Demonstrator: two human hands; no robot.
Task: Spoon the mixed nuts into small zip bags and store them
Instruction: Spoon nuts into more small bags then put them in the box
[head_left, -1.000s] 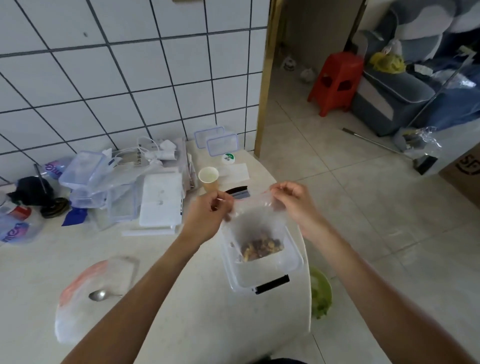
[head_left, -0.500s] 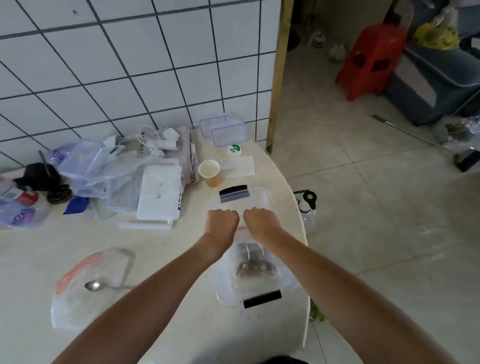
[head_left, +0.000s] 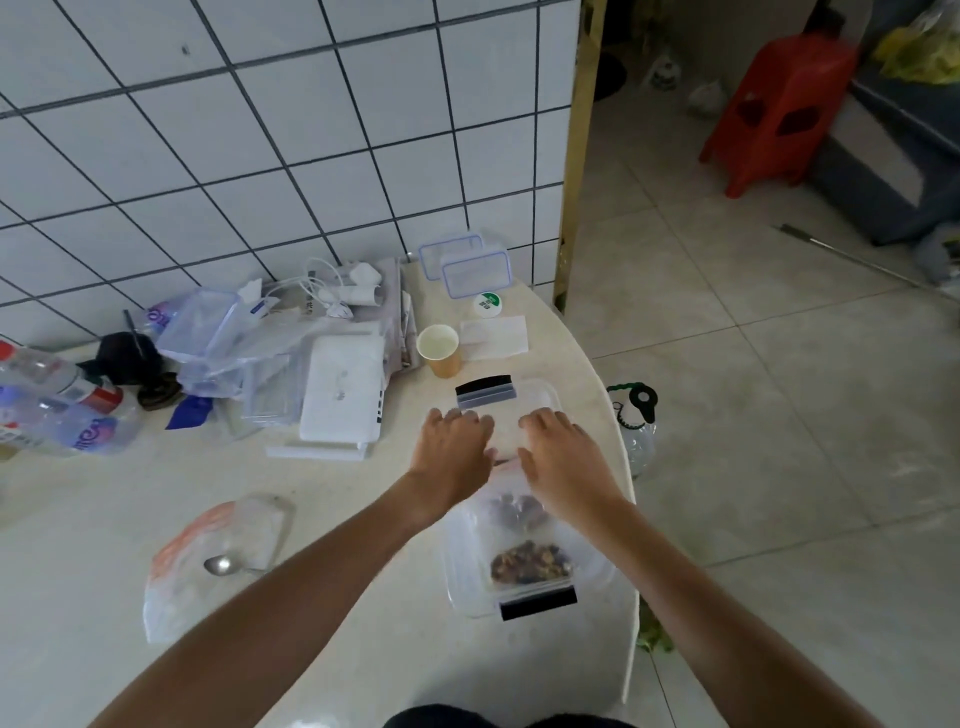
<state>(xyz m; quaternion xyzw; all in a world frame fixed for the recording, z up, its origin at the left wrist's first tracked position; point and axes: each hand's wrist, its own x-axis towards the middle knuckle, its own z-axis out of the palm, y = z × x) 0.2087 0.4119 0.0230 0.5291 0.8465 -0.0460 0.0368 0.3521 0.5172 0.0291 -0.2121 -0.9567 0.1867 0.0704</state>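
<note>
Both hands lie palm-down, side by side, over the far half of a clear plastic container (head_left: 467, 582) that sits near the rounded right edge of the pale table (head_left: 104, 519). The left hand (head_left: 457, 447) has its fingers stretched forward and loosely together, pressing flat on the upper part of a small zip bag (head_left: 506, 480) laid in the container; the right hand (head_left: 563, 457) mirrors it, fingers extended and slightly fanned, pressing the same strip of bag. A narrow gap separates the two hands, and whether any fingertip pinches the seal cannot be told. The mixed nuts (head_left: 530, 561) bunch at the near end of the bag, just behind the container's black clip (head_left: 537, 609). Beyond the fingertips stands a second black clip (head_left: 483, 391), and past that a paper cup (head_left: 440, 349). To the left, a metal spoon (head_left: 221, 565) rests on a larger bag with an orange edge (head_left: 208, 551), well apart from the hands
</note>
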